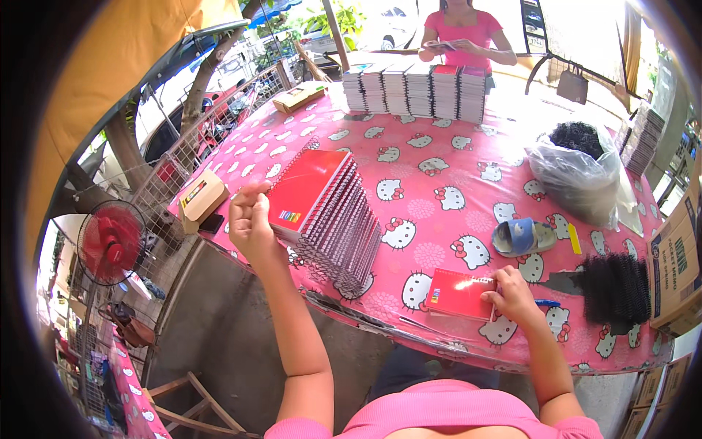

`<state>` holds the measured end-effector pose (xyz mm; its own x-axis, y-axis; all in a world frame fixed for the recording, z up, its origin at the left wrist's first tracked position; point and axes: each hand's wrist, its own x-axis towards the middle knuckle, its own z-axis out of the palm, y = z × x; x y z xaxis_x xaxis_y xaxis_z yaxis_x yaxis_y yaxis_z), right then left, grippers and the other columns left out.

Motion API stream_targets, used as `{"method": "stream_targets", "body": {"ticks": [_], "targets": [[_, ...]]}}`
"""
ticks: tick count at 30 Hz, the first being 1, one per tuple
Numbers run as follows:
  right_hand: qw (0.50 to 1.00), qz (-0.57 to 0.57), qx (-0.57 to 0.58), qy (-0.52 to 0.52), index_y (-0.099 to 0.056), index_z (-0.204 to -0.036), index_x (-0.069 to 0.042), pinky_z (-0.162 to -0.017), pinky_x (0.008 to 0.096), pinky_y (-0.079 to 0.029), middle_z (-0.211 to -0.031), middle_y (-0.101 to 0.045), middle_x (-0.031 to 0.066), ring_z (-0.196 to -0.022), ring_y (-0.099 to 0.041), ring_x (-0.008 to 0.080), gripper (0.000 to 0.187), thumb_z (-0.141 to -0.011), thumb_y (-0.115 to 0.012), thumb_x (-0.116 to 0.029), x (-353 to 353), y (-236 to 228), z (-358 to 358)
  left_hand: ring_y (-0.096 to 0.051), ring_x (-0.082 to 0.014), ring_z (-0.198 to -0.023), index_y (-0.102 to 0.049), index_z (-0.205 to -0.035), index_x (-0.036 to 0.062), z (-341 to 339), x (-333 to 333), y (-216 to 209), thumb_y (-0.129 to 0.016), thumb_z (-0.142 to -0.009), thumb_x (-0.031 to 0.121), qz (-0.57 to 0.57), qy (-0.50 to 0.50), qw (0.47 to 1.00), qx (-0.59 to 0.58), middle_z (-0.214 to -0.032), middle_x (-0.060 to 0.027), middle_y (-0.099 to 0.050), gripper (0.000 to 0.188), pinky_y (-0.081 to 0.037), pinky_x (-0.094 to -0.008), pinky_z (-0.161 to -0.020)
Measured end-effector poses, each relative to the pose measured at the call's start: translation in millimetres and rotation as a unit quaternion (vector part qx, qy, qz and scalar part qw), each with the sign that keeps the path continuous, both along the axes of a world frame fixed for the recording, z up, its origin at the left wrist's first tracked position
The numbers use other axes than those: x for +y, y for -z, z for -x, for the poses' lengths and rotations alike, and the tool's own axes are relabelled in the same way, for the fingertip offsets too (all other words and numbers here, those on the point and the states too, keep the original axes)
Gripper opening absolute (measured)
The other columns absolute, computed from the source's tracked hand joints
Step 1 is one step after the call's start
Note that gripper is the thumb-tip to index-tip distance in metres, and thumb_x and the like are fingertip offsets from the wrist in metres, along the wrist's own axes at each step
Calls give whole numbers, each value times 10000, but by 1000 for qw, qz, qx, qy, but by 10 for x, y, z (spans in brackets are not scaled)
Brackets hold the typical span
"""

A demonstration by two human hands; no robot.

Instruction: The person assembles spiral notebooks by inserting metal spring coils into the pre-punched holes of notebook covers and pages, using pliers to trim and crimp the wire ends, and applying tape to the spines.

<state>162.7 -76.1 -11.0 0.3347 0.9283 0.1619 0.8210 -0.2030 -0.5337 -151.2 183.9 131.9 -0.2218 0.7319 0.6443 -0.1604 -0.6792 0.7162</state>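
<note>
1 view only, so nothing is shared between 2 views. The head camera sits above the person's chest and looks down and forward over the worktop (439,175), close enough that both forearms enter from 6 o'clock. The left hand (251,223) shows at 9 o'clock, the right hand (512,293) near 4 o'clock. The far worktop edge and another person (462,33) lie at 12 o'clock. The fisheye bends straight edges, and a dark rim rings the picture.
</note>
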Motion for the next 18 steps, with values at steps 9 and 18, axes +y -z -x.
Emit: {"method": "stream_targets", "body": {"ticks": [9,18], "targets": [[983,-172,58,-13,-518,-872,-31,-634,423,-477,-791,-576,172,-743,-595,371,217,-740,-689,-26,-193,-79,171,-530,-362,-1160,-584,-1112,52,-1046,-1704,78,-683,-821,181,-228,240,837,436,-1194,-191,-582,333,-279,-516,-1069],[915,16,-166,368,-630,-887,-38,-773,408,-515,-899,-644,152,-925,-633,321,396,-648,-821,-290,-1137,-195,-1162,-617,-204,-793,-656,-925,102,-1632,-1397,1022,-659,-799,106,-265,238,764,538,-819,-29,-666,126,-344,-455,-951]]}}
